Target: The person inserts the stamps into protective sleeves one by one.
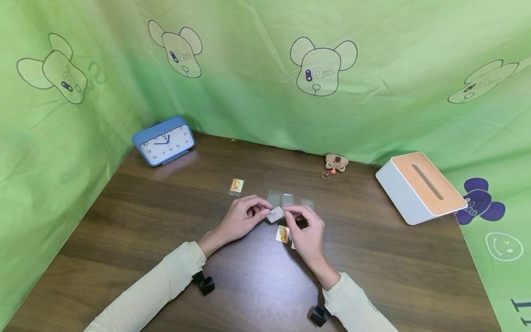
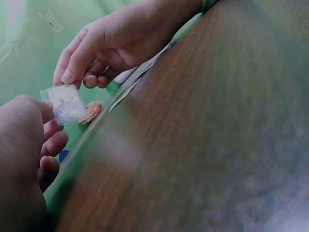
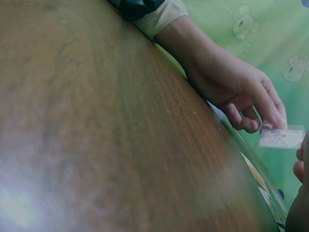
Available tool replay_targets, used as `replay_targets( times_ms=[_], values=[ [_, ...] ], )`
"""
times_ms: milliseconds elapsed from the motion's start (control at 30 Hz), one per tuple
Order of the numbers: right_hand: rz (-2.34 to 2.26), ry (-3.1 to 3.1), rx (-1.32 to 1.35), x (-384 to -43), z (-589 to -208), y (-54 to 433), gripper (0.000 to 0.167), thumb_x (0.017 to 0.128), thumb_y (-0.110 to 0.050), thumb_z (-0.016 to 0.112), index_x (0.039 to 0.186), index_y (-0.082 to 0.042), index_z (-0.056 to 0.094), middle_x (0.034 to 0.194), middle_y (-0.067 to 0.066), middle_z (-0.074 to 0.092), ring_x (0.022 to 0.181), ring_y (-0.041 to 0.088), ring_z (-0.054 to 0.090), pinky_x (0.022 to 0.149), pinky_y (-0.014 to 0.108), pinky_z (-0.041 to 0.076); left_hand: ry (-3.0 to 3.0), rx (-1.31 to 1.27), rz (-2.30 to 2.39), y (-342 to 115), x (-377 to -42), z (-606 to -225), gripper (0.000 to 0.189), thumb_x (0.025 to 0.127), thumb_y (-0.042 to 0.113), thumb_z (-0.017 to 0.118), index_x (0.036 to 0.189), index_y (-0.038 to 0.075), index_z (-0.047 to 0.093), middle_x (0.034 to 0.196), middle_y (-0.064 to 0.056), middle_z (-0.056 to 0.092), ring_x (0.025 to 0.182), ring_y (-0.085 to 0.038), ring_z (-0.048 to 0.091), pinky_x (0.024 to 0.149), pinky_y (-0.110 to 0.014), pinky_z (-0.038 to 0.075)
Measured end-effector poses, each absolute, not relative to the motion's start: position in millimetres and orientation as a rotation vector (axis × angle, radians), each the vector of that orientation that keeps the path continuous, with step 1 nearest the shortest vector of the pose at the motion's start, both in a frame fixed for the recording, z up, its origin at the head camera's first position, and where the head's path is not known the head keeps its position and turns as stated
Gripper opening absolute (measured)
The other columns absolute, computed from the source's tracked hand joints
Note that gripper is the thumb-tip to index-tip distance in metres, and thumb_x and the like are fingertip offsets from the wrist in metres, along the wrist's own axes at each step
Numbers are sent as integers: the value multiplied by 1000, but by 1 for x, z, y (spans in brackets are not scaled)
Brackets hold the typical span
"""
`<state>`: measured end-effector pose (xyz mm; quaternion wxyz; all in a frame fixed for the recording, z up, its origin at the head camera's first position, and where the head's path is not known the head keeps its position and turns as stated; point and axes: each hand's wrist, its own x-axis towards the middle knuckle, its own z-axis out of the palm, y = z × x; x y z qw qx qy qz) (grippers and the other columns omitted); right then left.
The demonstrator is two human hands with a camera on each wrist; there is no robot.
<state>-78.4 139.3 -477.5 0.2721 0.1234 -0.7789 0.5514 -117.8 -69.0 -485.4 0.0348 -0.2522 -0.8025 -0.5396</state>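
Between my two hands is a small pale stamp-like card in a clear sleeve (image 1: 275, 214). My left hand (image 1: 244, 219) pinches one edge between thumb and forefinger, and my right hand (image 1: 306, 230) pinches the opposite edge. The left wrist view shows faint line drawing on the sleeved card (image 2: 66, 105), held above the table. Just beyond the hands lie several clear sleeves (image 1: 288, 199). An orange-and-yellow stamp-like picture (image 1: 283, 234) lies in front of the held card; another light piece is mostly hidden under my right hand. Farther left lies a sleeved orange picture (image 1: 237, 186).
A blue alarm clock (image 1: 166, 142) stands at the back left of the wooden table (image 1: 145, 221). Toward the back right lies a brown plush keychain (image 1: 336, 162), with a wood-topped tissue box (image 1: 419, 186) farther right. Green printed cloth (image 1: 249, 101) borders the table.
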Motion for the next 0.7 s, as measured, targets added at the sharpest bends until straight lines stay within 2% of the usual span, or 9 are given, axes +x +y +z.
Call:
replay_targets(
  times_ms=[233, 467, 567, 700],
  values=[
    [1489, -2104, 350, -69, -450, 132, 18, 86, 24, 77, 96, 8, 79, 80, 17, 73, 74, 9, 62, 65, 33, 54, -2453, -797, -1653, -69, -118, -486, 8, 100, 7, 83, 108, 7, 82, 90, 2, 74, 76, -3, 62, 61, -20, 48],
    [1476, -2128, 337, -73, -458, 135, 20, 84, 24, 78, 96, 8, 80, 82, 19, 73, 75, 14, 64, 67, 44, 55, -2467, -759, -1623, -70, -119, -486, 6, 99, 6, 83, 104, 6, 81, 86, 1, 74, 74, -5, 62, 61, -21, 48],
    [1442, -2136, 333, -78, -471, 140, 22, 83, 22, 81, 97, 4, 82, 83, 16, 74, 75, 19, 66, 75, 42, 52, -2461, -733, -1613, -71, -120, -485, 6, 98, 5, 84, 104, 5, 81, 86, 1, 75, 75, -6, 63, 63, -22, 50],
    [1405, -2160, 350, -82, -483, 148, 25, 84, 14, 86, 100, -4, 84, 87, 9, 77, 79, 25, 70, 85, 33, 46, -2446, -698, -1587, -72, -123, -485, 6, 97, 3, 84, 102, 4, 80, 86, -1, 77, 76, -8, 66, 67, -24, 53]
  ],
)
